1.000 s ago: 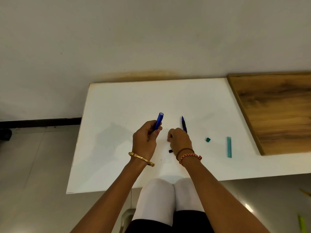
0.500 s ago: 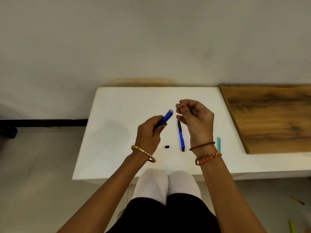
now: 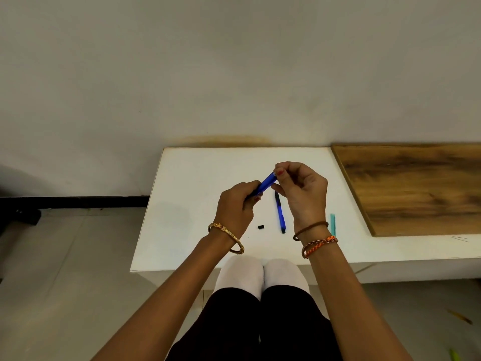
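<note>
You've got one wide-angle cam on your head, tilted forward and down, close above your left hand [image 3: 234,208] and right hand [image 3: 305,194] at the white table [image 3: 187,194].

A white table [image 3: 197,178] stood with its far edge against the wall, its flat top plain and matte. A wooden board [image 3: 416,188] with dark grain covered the right part of the top. Whether it lay on the surface or was set into it could not be told. A strip of white showed along its near side. Near the middle of the white area lay a slim blue pen [image 3: 280,217], black at its far end and pointing roughly away from the person. Just left of its near end, apart from it, sat a small black piece [image 3: 261,227]. To the right, between the pen and the board, lay a teal stick [image 3: 333,224], only partly in view.
</note>
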